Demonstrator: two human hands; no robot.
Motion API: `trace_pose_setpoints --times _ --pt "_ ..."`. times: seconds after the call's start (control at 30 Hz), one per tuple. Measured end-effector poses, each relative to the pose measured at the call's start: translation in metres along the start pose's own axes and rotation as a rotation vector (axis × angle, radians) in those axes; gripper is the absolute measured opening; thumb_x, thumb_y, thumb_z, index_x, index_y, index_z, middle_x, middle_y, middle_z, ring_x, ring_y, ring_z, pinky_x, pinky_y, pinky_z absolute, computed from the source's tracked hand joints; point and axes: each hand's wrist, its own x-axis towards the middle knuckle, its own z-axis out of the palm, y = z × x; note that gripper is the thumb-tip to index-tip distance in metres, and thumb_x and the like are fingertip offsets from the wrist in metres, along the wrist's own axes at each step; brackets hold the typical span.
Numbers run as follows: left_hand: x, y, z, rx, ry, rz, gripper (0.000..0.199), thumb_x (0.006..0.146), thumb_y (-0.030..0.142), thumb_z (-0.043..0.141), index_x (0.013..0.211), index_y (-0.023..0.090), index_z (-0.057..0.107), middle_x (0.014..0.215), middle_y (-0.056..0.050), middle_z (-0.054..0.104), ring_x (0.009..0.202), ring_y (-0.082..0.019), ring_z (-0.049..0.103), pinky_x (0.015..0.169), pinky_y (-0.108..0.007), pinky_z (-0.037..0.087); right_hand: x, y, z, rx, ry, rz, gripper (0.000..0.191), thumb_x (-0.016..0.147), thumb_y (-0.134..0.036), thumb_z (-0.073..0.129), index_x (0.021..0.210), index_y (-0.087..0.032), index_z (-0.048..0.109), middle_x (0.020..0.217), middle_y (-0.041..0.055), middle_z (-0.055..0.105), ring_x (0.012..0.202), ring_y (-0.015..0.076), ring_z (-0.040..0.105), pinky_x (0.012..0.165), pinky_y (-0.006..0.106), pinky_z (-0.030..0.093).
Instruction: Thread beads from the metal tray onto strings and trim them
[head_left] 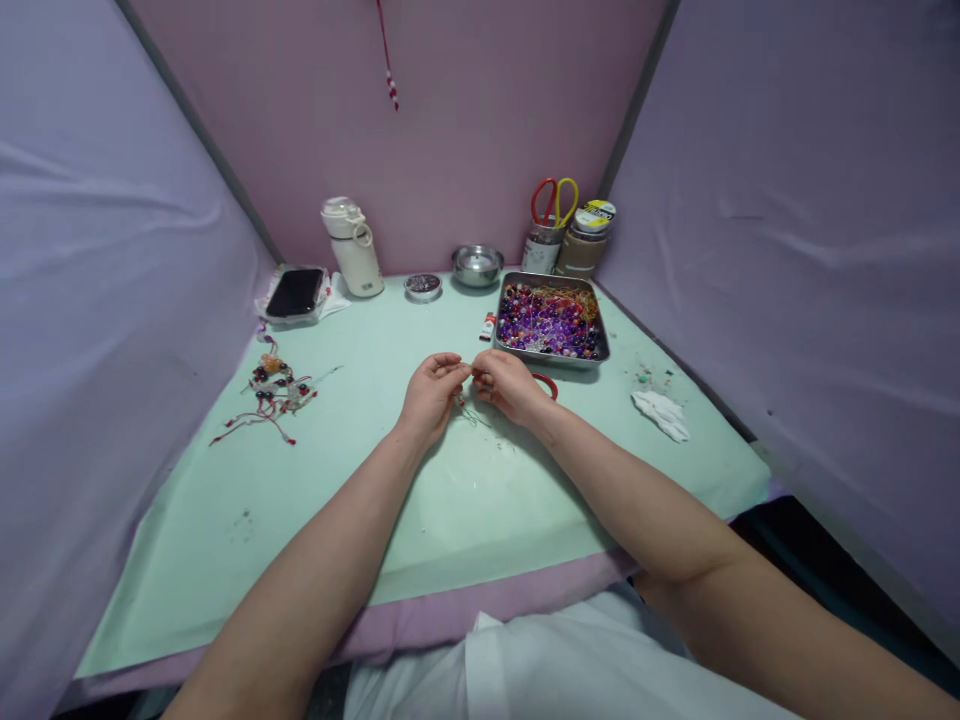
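My left hand (435,393) and my right hand (508,386) meet fingertip to fingertip over the middle of the table, both closed in a pinch. Between them is a thin beaded cord (468,410), whose fine ends hang below the fingers onto the green cloth. The part inside the fingertips is too small to make out. Partly hidden behind my right wrist lies a red scissors handle (549,385). Just beyond my right hand stands a metal tray (551,356) filled with purple, red and dark beads and golden cord.
Beaded strings (277,390) lie at left. Farther back are a phone (297,293), a cream bottle (354,250), a round tin (423,288), a steel bowl (478,265), a cup with scissors (544,245) and a jar (585,245). A white cloth (660,414) lies at right.
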Motion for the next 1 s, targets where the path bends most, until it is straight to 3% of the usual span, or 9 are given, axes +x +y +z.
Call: trace_pose_setpoints --times 0.2,0.37,0.6,0.7,0.87,1.0 --pt "0.003 -0.003 -0.002 0.095 0.045 0.042 0.037 0.058 0.021 0.074 0.086 0.018 0.051 0.073 0.001 0.063 0.062 -0.008 0.054 0.056 -0.020 0.036 -0.001 -0.003 -0.002 -0.188 0.023 -0.036 0.009 0.067 -0.026 0.056 0.071 -0.020 0.051 0.066 -0.0023 0.051 0.056 0.0093 0.046 0.047 0.021 0.029" --pt "0.005 -0.006 -0.004 0.217 0.046 0.076 0.038 0.061 0.022 0.071 0.091 0.019 0.049 0.072 0.002 0.061 0.054 -0.007 0.048 0.049 -0.020 0.034 -0.003 -0.010 -0.008 -0.596 0.027 -0.324 0.011 0.070 -0.029 0.057 0.072 -0.018 0.058 0.070 -0.0018 0.057 0.064 0.0105 0.048 0.058 0.023 0.036" --pt "0.006 -0.008 -0.006 0.327 0.020 0.090 0.038 0.062 0.022 0.070 0.093 0.020 0.048 0.071 0.002 0.061 0.053 -0.007 0.048 0.046 -0.020 0.033 -0.002 -0.007 -0.010 -0.634 -0.007 -0.282 0.015 0.077 -0.031 0.050 0.073 -0.018 0.056 0.065 -0.0032 0.053 0.056 0.0096 0.042 0.055 0.024 0.033" --pt "0.008 -0.010 -0.008 0.372 0.041 0.097 0.037 0.063 0.022 0.069 0.093 0.020 0.048 0.071 0.002 0.061 0.053 -0.008 0.049 0.046 -0.020 0.034 -0.002 -0.007 -0.009 -0.696 0.050 -0.351 0.013 0.077 -0.029 0.051 0.074 -0.018 0.057 0.070 -0.0017 0.056 0.061 0.0110 0.047 0.061 0.025 0.037" --pt "0.008 -0.011 -0.010 0.526 0.074 0.238 0.032 0.065 0.014 0.062 0.092 0.020 0.047 0.066 0.003 0.060 0.060 -0.011 0.054 0.058 -0.024 0.040 -0.004 -0.009 -0.007 -0.903 0.157 -0.594 0.011 0.073 -0.029 0.059 0.071 -0.019 0.054 0.078 0.0003 0.057 0.073 0.0133 0.049 0.070 0.027 0.038" --pt "0.003 -0.008 -0.009 0.712 0.080 0.372 0.033 0.063 0.007 0.057 0.092 0.021 0.048 0.072 0.002 0.060 0.063 -0.011 0.054 0.063 -0.025 0.041 -0.005 -0.004 -0.005 -0.971 0.161 -0.611 0.022 0.074 -0.037 0.063 0.068 -0.019 0.052 0.074 0.0001 0.056 0.070 0.0129 0.048 0.066 0.026 0.036"
